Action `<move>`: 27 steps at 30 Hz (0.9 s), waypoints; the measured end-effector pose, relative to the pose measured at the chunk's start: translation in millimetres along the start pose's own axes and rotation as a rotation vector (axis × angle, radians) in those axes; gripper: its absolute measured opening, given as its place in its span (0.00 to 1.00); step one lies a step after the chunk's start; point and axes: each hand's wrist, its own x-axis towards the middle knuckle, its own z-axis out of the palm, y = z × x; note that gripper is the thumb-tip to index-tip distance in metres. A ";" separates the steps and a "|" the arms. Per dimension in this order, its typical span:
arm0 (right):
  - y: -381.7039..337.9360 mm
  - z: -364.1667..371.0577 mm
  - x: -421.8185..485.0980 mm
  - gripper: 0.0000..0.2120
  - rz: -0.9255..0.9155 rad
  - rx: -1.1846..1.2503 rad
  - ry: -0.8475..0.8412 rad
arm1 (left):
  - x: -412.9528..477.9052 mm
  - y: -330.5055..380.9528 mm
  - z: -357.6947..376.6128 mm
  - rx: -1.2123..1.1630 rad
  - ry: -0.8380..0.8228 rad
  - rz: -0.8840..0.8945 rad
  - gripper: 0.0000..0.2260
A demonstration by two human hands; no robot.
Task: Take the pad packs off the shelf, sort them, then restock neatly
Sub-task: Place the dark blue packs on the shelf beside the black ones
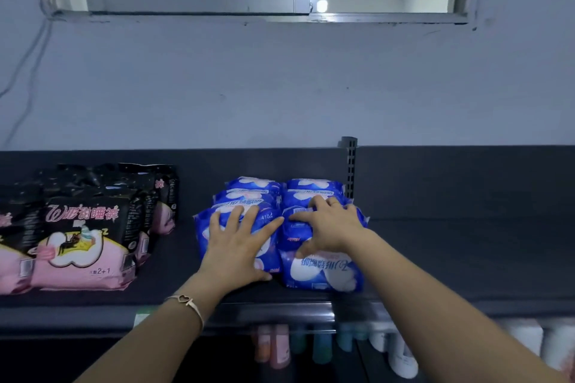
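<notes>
- We see the blue pad packs (pixel 323 274) lying in two rows on the dark shelf (pixel 466 258), right of the middle, running from the near edge toward the back panel.
- Our left hand (pixel 239 246) lies flat, fingers spread and straight, pressing on the near pack of the left row; it grasps nothing.
- Our right hand (pixel 326 227) is splayed over a pack in the right row, thumb hooked down its near side. We cannot tell whether it clamps the pack or only presses.
- Risk: the wrappers look slick and soft, so a push from either hand could slide the near packs over the shelf's front lip onto the bottles (pixel 280 348) below.
- Risk: lifting one pack from a tightly packed row may drag its neighbour askew, spoiling the rows.
- Risk: the black-and-pink packs (pixel 84 246) stand well apart to the left, leaning loosely. A careless sweep could topple them.
- Writing: "410" shows on the left blue pack and "2+1" on a pink one. The Chinese lettering on both kinds appears upside down to us, and we do not read it surely.
</notes>
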 end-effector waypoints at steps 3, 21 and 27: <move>-5.7 -5.3 3.1 0.38 0.019 -0.018 -0.048 | -1.6 -9.2 -0.3 -0.093 0.051 0.033 0.37; 1.5 -11.7 -18.9 0.34 0.056 0.068 -0.065 | 11.0 -7.0 -30.7 -0.130 -0.161 0.090 0.32; 2.6 -16.0 -19.7 0.35 0.088 0.046 -0.118 | 20.7 11.2 -29.7 -0.127 -0.179 -0.015 0.32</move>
